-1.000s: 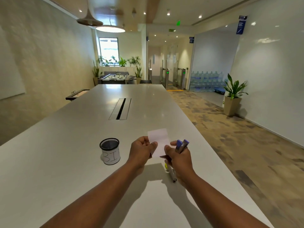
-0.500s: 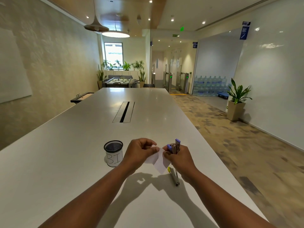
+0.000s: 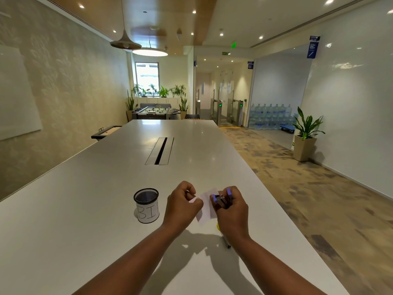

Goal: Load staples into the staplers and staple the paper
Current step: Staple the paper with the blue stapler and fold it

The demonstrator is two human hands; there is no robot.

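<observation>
Table (image 3: pixel 89 209), one, long and white, runs away from the viewer with a single dark cable slot (image 3: pixel 160 151) cut into its middle. Two bare forearms reach in over its near end. One cup (image 3: pixel 146 205), black mesh with a white paper band lettered "BI", stands upright on the table just left of the hands. The left hand (image 3: pixel 181 204) has its fingers curled and pinches the left edge of one small white paper (image 3: pixel 205 206), which hangs between the two hands above the tabletop. The right hand (image 3: pixel 230 209) is clenched around one stapler (image 3: pixel 220 200), a small dark metal body with two purple tips showing past the fingers; the stapler's front meets the paper's right edge, though whether the paper sits inside its mouth cannot be told. One pen (image 3: pixel 225 241) lies on the table under the right wrist, mostly hidden, with a yellow bit showing near the paper's lower corner. Well off the table to the right, one potted plant (image 3: pixel 306 133) stands on the floor by the wall.
</observation>
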